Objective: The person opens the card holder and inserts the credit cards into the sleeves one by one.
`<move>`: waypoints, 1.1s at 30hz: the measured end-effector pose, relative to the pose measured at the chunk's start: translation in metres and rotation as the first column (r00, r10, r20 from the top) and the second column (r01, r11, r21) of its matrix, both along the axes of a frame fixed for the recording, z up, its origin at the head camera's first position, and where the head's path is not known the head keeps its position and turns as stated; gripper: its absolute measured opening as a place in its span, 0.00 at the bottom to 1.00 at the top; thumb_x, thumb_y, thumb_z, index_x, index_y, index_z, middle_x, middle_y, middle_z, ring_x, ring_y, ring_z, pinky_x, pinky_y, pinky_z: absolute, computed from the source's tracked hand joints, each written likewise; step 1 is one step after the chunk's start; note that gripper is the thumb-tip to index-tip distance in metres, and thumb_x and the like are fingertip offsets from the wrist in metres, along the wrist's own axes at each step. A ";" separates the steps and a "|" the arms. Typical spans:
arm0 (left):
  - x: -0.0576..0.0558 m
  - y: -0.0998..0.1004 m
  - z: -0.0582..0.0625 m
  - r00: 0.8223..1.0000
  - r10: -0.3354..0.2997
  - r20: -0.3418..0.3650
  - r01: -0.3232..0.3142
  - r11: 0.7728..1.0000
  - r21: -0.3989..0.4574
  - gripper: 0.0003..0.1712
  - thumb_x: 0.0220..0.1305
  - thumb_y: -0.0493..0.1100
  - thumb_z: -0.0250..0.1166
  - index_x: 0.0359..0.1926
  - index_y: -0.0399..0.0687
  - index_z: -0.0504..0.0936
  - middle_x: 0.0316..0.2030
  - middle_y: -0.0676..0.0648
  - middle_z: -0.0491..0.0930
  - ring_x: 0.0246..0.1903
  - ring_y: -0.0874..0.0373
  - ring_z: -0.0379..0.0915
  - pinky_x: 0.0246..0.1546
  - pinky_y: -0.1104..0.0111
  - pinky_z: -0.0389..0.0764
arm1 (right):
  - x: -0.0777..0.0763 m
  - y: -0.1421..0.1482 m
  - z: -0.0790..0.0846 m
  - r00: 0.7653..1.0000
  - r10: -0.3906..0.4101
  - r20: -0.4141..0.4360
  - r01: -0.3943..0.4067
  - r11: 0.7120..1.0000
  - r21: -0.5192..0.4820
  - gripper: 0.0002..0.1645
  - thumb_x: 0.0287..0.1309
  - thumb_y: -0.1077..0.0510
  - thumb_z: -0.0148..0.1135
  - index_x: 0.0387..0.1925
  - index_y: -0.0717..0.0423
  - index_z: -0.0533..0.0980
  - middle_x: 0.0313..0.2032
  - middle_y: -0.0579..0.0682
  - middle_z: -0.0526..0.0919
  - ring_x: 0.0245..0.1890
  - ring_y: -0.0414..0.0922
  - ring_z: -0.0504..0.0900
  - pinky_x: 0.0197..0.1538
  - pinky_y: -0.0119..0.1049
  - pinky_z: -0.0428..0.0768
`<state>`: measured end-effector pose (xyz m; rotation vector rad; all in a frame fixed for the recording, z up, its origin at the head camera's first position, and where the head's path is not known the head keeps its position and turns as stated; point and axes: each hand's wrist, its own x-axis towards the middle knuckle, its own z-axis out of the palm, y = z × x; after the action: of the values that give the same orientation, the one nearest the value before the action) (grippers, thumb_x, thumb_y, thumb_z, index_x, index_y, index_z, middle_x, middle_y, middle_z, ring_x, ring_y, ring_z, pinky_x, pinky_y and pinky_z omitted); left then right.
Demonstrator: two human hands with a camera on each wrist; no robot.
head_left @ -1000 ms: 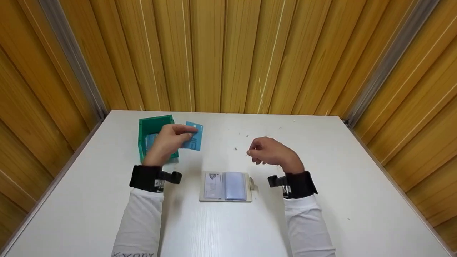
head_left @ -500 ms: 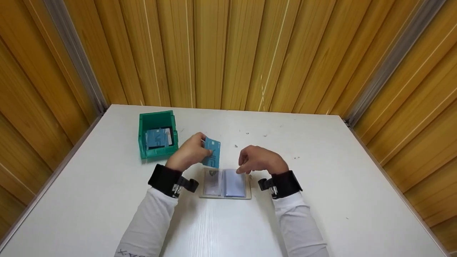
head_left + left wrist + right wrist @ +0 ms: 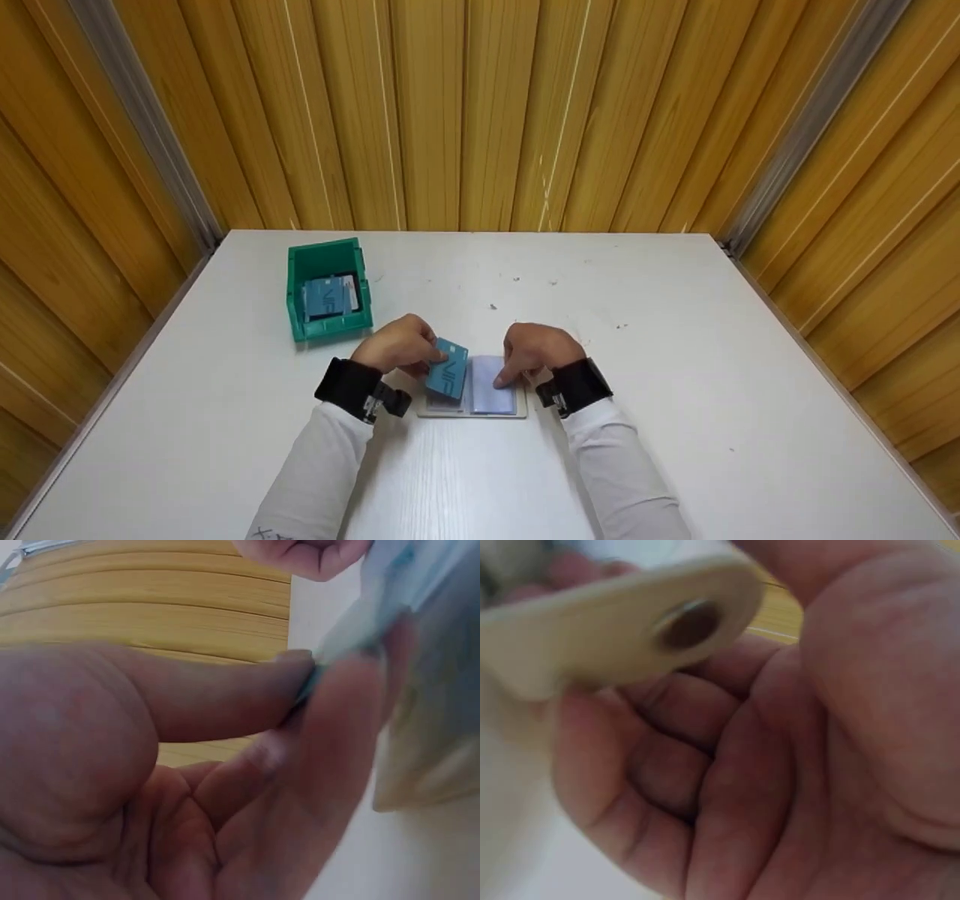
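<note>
While the left hand (image 3: pixel 397 345) pinches a blue card (image 3: pixel 448 371) marked VIP, the head view shows that card tilted over the left page of an open card holder (image 3: pixel 522 405), covering most of it. The right hand (image 3: pixel 541 349) is curled at the holder's right side, a fingertip on the clear sleeves (image 3: pixel 489 397). Black bands (image 3: pixel 347 390) circle both wrists. Well to the left on the white table (image 3: pixel 750 375), a green bin (image 3: pixel 335 325) contains more cards (image 3: pixel 325 297); a wood-patterned wall (image 3: pixel 469 112) stands behind.

In the left wrist view, the thumb meets bent fingers on the card, whose edge is thin and blurred; the fingers hide much of it. The right hand's knuckles appear at the top.

In the right wrist view, the holder's cream strap (image 3: pixel 600 634), with a metal snap (image 3: pixel 690 624), crosses in front of bent fingers. The sleeve page is too blurred here to tell whether the hand pinches or merely touches it.

Half a second ago the card was at the holder's far edge; now it is lower, over the page. The right fingertip has also moved down the sleeves.
</note>
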<state>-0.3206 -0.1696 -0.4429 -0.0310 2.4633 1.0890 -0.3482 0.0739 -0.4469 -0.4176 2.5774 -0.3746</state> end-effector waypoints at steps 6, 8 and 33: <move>-0.003 0.000 -0.006 0.999 -0.023 0.027 0.024 0.999 -0.026 0.14 0.71 0.44 0.74 0.50 0.40 0.88 0.44 0.43 0.90 0.35 0.55 0.88 0.43 0.67 0.88 | -0.006 0.003 -0.003 0.999 0.033 -0.002 -0.033 0.999 -0.026 0.19 0.58 0.45 0.83 0.25 0.51 0.85 0.21 0.43 0.83 0.27 0.41 0.77 0.33 0.33 0.72; -0.003 0.001 -0.008 0.999 -0.043 0.026 0.044 0.999 -0.031 0.13 0.70 0.44 0.75 0.48 0.40 0.89 0.42 0.43 0.91 0.34 0.56 0.88 0.41 0.68 0.86 | -0.007 0.004 -0.004 0.999 0.036 -0.003 -0.036 0.999 -0.030 0.18 0.59 0.45 0.83 0.25 0.50 0.84 0.21 0.43 0.82 0.27 0.40 0.76 0.34 0.32 0.71; -0.003 -0.006 -0.010 0.994 -0.097 -0.058 0.095 0.995 -0.043 0.12 0.69 0.43 0.75 0.45 0.38 0.92 0.39 0.43 0.92 0.29 0.59 0.84 0.33 0.72 0.82 | -0.009 0.005 -0.011 0.999 0.045 0.011 -0.045 0.999 -0.030 0.18 0.61 0.45 0.81 0.27 0.49 0.83 0.23 0.43 0.82 0.27 0.41 0.75 0.34 0.34 0.70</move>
<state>-0.3232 -0.1759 -0.4526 0.1084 2.5120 1.0131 -0.3573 0.0784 -0.4576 -0.4819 2.5490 -0.3992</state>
